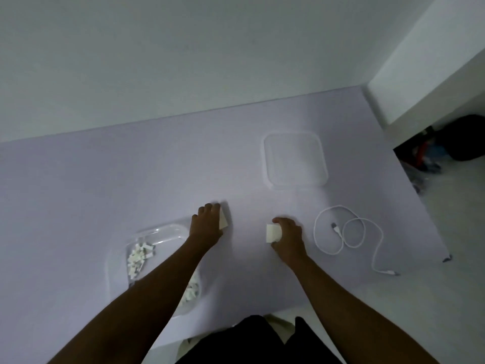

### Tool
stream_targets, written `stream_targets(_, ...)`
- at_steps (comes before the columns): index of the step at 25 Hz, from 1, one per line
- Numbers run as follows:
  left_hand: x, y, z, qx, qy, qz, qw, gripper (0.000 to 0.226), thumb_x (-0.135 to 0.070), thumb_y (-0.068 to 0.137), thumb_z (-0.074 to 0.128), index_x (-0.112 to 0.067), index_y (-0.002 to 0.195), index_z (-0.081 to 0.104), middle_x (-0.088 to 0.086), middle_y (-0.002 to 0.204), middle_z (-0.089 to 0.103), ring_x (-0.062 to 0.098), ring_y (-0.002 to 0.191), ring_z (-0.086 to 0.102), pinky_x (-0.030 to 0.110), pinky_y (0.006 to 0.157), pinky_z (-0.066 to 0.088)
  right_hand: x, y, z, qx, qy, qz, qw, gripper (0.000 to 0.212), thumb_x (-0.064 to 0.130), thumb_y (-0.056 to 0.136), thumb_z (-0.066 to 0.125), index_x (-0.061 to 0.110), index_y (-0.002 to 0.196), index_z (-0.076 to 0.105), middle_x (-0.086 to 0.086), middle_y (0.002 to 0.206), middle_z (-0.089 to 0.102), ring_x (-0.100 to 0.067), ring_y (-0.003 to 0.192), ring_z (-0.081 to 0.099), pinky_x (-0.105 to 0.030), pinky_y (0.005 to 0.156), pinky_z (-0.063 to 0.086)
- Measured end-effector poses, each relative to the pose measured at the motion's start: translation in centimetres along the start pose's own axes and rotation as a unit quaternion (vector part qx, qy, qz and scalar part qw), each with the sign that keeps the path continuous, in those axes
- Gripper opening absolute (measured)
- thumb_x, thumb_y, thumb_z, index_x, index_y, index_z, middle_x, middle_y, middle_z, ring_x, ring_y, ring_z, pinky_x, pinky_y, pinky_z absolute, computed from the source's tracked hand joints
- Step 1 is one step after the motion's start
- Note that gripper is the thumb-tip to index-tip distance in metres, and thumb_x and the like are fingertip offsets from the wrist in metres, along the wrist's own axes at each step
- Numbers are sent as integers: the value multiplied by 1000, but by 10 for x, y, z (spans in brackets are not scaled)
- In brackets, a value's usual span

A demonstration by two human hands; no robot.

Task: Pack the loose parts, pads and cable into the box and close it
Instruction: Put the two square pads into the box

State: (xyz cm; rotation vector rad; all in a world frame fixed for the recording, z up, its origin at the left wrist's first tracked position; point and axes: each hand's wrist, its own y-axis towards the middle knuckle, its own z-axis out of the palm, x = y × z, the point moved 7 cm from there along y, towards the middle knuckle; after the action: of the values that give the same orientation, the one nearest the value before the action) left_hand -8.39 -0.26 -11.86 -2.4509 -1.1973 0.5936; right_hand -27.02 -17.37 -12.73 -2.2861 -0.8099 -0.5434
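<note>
A clear plastic box (162, 231) sits on the table at the lower left, partly under my left forearm. Several small white parts (139, 257) lie inside it. My left hand (207, 224) rests just beyond the box and grips a white pad (223, 220) at its right edge. My right hand (287, 236) is at the table's middle and holds another white pad (273, 233). A white cable (349, 232) lies loosely coiled to the right of my right hand. The clear lid (295, 160) lies flat farther back on the right.
The pale table (105, 185) meets a white wall at the back. Its right edge drops to the floor, where dark bags and clutter (446, 145) sit under a white ledge. My dark clothing shows at the bottom edge.
</note>
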Motion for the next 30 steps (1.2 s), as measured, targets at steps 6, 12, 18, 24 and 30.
stream_targets(6, -1, 28, 6, 29, 19, -66, 997, 93, -28, 67, 86, -12, 141, 31, 17, 130, 46, 35, 117, 49, 45, 93, 46, -15, 14, 0, 4, -13, -21, 1000, 59, -5, 68, 71, 15, 123, 58, -10, 129, 50, -32, 115, 47, -35, 88, 40)
stream_targets(12, 4, 33, -3, 46, -37, -81, 995, 50, -25, 76, 79, -12, 119, 57, 12, 115, 63, 32, 103, 63, 36, 81, 50, -23, 31, 3, 62, -14, 32, 997, 41, 15, 73, 81, 10, 111, 67, -13, 111, 64, -30, 101, 61, -31, 79, 44)
stream_targets(18, 23, -3, -30, -28, -466, -148, 872, 21, -26, 88, 70, -5, 89, 69, 12, 78, 69, 23, 62, 64, 26, 50, 45, 14, 12, 7, 48, 355, 160, 920, 15, 14, 91, 68, 4, 103, 70, -14, 76, 68, -19, 56, 59, -30, 53, 42)
stream_targets(24, 107, -87, -49, -107, -588, -177, 782, 27, -22, 94, 63, 5, 88, 67, 15, 79, 72, 25, 64, 72, 29, 47, 50, 129, -18, 48, 185, 493, 98, 844, 22, -2, 91, 64, 3, 111, 69, -16, 94, 76, -24, 80, 72, -31, 71, 56)
stream_targets(30, 191, -146, -15, -141, -522, -261, 800, 22, -19, 95, 60, 0, 87, 70, 17, 81, 72, 23, 59, 65, 29, 51, 52, 217, -63, 112, 249, 363, 53, 896, 15, -1, 91, 65, -3, 105, 69, -19, 85, 76, -28, 73, 75, -28, 65, 60)
